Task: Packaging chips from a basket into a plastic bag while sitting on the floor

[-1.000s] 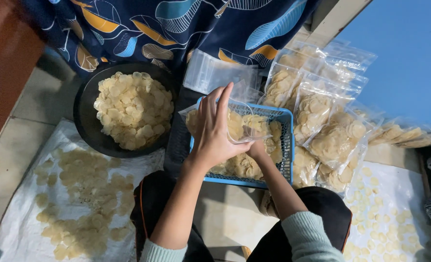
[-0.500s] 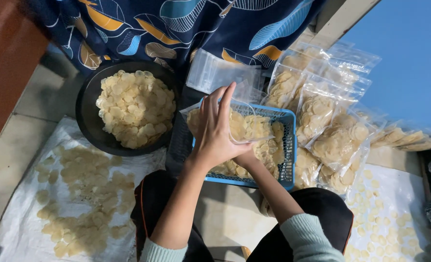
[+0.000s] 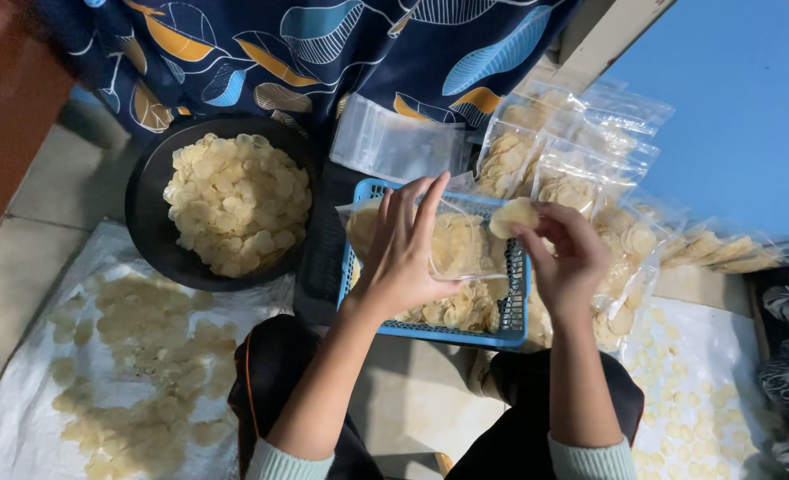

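Observation:
My left hand (image 3: 406,252) grips a clear plastic bag (image 3: 462,244) partly filled with pale round crackers, holding it above a blue plastic basket (image 3: 433,331). The basket holds more loose crackers. My right hand (image 3: 565,259) pinches a few crackers (image 3: 512,215) at the open mouth of the bag. Both forearms wear pale green sleeves and reach out over my lap.
A black round pan (image 3: 150,209) heaped with crackers sits to the left. White sheets (image 3: 21,391) with scattered crackers lie on the floor left and right (image 3: 705,382). Several filled bags (image 3: 581,178) are piled behind the basket, with empty clear bags (image 3: 394,147) nearby.
My right hand has come out from behind the left hand and now holds crackers at the bag's mouth. The left hand stays on the bag.

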